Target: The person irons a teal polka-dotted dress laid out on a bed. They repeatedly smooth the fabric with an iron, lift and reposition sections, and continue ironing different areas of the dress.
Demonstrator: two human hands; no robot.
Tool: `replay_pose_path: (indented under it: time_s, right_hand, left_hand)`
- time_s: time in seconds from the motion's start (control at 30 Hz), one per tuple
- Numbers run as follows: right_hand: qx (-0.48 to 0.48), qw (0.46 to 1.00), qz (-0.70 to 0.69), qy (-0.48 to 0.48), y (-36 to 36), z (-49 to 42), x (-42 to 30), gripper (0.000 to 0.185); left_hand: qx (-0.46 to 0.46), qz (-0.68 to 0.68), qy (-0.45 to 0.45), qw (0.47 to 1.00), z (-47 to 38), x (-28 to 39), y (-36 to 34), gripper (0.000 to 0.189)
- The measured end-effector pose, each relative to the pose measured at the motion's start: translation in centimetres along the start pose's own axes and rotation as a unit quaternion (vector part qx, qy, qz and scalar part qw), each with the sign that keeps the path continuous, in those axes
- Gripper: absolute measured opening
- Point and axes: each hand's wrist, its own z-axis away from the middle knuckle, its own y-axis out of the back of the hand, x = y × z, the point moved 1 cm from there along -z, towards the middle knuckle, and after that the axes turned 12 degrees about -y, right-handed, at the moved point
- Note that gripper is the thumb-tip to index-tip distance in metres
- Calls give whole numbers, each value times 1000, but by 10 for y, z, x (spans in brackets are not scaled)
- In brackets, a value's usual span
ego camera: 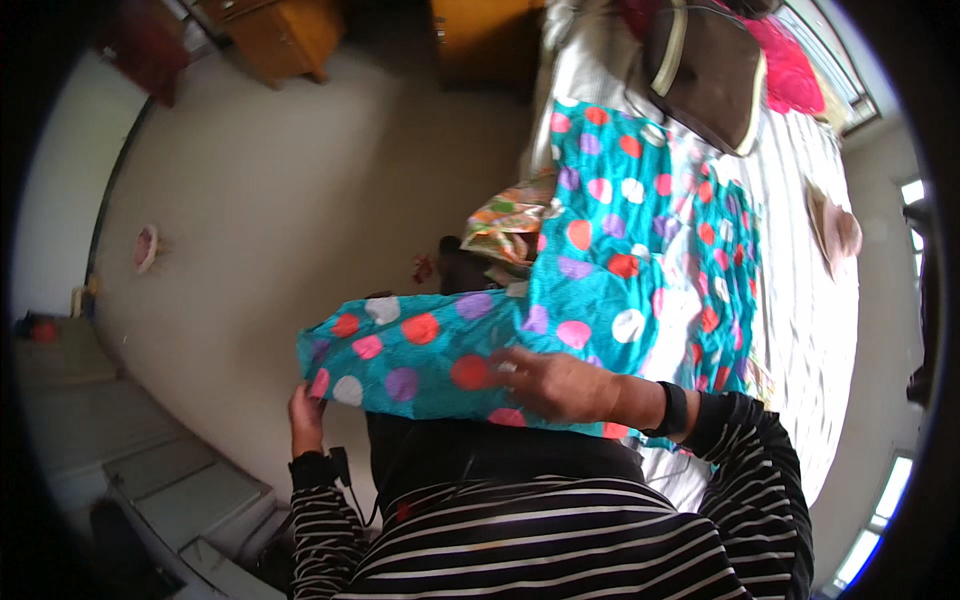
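A teal garment or cloth with red, pink, purple and white dots (585,247) lies spread over a striped bed sheet (806,330). One long part of it reaches leftward past the bed, in front of my body. My left hand (306,412) pinches the lower corner of that part's far left end. Over the same part, nearer the bed, is my right hand (559,382), palm down with its fingers bent and blurred. Whether those fingers grip the fabric or only rest on it cannot be made out.
Toward the bed's far end lies a dark brown bag with cream trim (705,82), beside bright pink cloth (787,71). A beige hat-like item (836,229) is at the right. Patterned orange-green fabric (506,225) hangs off the bed's left edge. Wooden furniture (289,37) stands beyond the floor.
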Motion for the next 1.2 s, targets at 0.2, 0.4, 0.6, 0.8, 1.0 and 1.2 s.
replay_pose_path:
  time_s: [0.2,0.4,0.6,0.8,1.0,1.2]
  right_hand:
    - [-17,989,140,-42,-8,31,-13,51]
    - [-84,981,133,-116,-27,40,-8,57]
    - [-87,994,-37,-52,-34,40,5,45]
    - [-95,991,-61,-72,-36,38,13,40]
    - [-47,994,-94,-33,-37,41,17,43]
    - [-68,992,-75,-69,-35,38,10,43]
  left_hand:
    - [-135,106,-105,980,-19,18,24,48]
    - [-65,124,-137,981,-26,55,18,48]
    - [-61,-35,-274,959,16,95,-10,38]
    - [-82,-169,-216,958,29,76,-12,32]
    - [-148,-208,-139,957,30,52,27,36]
    - [-166,-71,-110,978,37,75,11,39]
